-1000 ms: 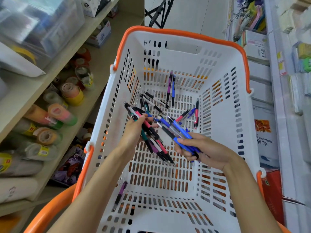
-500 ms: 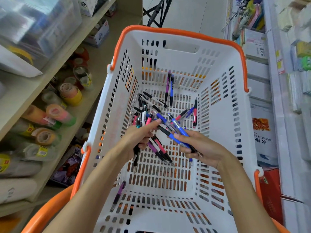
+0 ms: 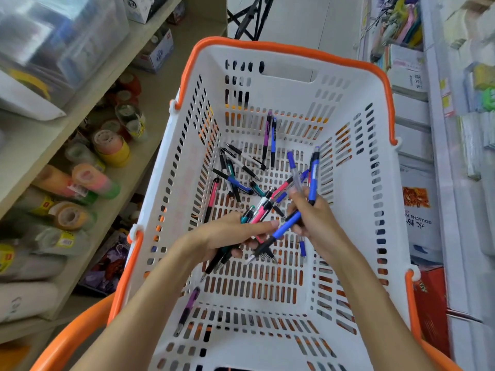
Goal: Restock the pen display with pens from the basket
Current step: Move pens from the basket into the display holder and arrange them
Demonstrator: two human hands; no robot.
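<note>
Pens (image 3: pixel 242 183) lie beyond each hand (left (image 3: pixel 230 236), right (image 3: pixel 314 220)), both gripping bunches.

I see the white, orange-rimmed basket (image 3: pixel 356 188) holding loose scattered pens (image 3: pixel 242 167), with a mixed bunch (image 3: pixel 257 212) and blue pens (image 3: pixel 312 180) lifted above its floor.

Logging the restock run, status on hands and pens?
Left hand grips a pen bunch. Right hand grips blue pens. Loose pens left in basket. Nothing in the way.
</note>
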